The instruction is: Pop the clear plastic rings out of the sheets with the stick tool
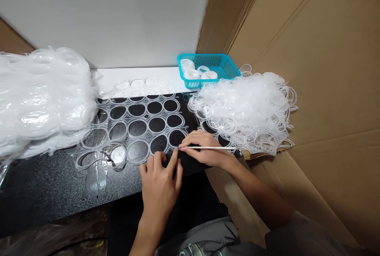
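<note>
A clear plastic sheet with rows of punched round holes lies on the black counter. My left hand rests on the sheet's near right corner, fingers pinched at its edge. My right hand holds a thin white stick horizontally, its tip meeting my left fingertips at the sheet's corner. Whether the left fingers grip the sheet or only press it is unclear.
A tall stack of clear plastic sheets sits at the left. A heap of thin clear plastic rings lies at the right. Behind it a teal basket holds round clear discs. Cardboard walls close the right side.
</note>
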Demonstrator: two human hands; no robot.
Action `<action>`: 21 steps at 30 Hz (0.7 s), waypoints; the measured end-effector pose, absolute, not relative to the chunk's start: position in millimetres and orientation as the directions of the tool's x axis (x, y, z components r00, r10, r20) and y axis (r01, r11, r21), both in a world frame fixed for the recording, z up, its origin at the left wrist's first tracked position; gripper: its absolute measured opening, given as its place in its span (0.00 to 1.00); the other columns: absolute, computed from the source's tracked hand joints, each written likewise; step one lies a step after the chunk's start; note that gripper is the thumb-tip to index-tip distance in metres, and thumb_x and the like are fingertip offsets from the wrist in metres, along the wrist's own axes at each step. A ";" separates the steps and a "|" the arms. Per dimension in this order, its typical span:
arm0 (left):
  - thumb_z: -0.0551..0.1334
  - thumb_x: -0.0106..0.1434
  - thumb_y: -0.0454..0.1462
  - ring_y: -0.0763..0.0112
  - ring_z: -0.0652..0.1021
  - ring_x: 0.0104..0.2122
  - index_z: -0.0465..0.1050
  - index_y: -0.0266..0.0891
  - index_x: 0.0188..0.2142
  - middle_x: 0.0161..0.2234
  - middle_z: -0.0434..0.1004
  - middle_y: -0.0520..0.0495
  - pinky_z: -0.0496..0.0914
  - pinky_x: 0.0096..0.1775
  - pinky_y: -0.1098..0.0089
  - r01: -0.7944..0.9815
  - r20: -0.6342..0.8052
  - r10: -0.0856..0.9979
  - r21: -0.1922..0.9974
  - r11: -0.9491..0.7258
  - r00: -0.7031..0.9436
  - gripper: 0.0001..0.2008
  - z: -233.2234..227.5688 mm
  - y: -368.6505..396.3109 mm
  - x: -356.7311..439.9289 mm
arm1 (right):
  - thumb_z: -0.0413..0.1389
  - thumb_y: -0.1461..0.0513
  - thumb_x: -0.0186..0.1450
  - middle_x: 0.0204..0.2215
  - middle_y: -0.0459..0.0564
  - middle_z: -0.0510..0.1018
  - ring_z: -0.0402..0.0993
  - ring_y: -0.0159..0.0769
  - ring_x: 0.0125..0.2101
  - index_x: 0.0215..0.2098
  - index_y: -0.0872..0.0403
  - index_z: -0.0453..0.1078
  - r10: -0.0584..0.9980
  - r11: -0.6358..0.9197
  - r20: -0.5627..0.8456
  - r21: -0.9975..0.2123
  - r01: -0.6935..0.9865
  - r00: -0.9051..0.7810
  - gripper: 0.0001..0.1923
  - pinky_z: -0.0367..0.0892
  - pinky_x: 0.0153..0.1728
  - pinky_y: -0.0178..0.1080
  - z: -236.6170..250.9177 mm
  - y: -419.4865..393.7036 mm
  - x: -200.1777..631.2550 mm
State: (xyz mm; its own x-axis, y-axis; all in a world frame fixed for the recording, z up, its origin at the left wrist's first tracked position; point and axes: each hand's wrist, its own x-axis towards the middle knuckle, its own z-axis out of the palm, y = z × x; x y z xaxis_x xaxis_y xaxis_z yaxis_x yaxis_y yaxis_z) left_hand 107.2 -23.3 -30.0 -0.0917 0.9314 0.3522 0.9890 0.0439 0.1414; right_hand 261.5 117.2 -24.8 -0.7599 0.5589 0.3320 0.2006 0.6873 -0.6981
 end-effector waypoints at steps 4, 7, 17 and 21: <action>0.59 0.72 0.37 0.58 0.69 0.38 0.79 0.43 0.57 0.37 0.72 0.42 0.58 0.39 0.60 0.992 0.394 0.915 0.120 0.045 -0.089 0.17 -31.7 -20.8 112.0 | 0.60 0.61 0.73 0.40 0.47 0.87 0.82 0.40 0.42 0.42 0.49 0.80 0.540 0.704 0.351 -0.687 0.182 -0.765 0.05 0.68 0.45 0.45 -23.5 118.6 260.5; 0.60 0.71 0.36 0.58 0.69 0.37 0.80 0.42 0.55 0.36 0.73 0.42 0.57 0.38 0.60 0.990 0.412 0.904 0.117 0.075 -0.117 0.16 -31.9 -18.5 116.8 | 0.59 0.62 0.73 0.41 0.47 0.87 0.83 0.39 0.42 0.42 0.49 0.80 0.524 0.708 0.347 -0.685 0.171 -0.778 0.06 0.69 0.45 0.44 -19.9 120.0 259.3; 0.60 0.71 0.36 0.57 0.69 0.36 0.80 0.40 0.54 0.35 0.73 0.42 0.57 0.38 0.60 0.990 0.421 0.899 0.111 0.082 -0.122 0.15 -31.3 -18.5 116.1 | 0.54 0.65 0.75 0.52 0.50 0.85 0.80 0.43 0.48 0.52 0.49 0.79 0.382 0.887 0.407 -0.414 0.205 -0.830 0.14 0.71 0.47 0.47 -31.0 111.3 261.9; 0.60 0.71 0.36 0.57 0.69 0.36 0.80 0.41 0.54 0.35 0.73 0.42 0.57 0.38 0.60 0.989 0.415 0.900 0.119 0.091 -0.133 0.15 -31.4 -18.1 116.5 | 0.54 0.65 0.75 0.50 0.49 0.85 0.80 0.42 0.48 0.53 0.47 0.80 0.439 0.839 0.406 -0.504 0.205 -0.801 0.14 0.73 0.49 0.48 -33.9 110.4 260.4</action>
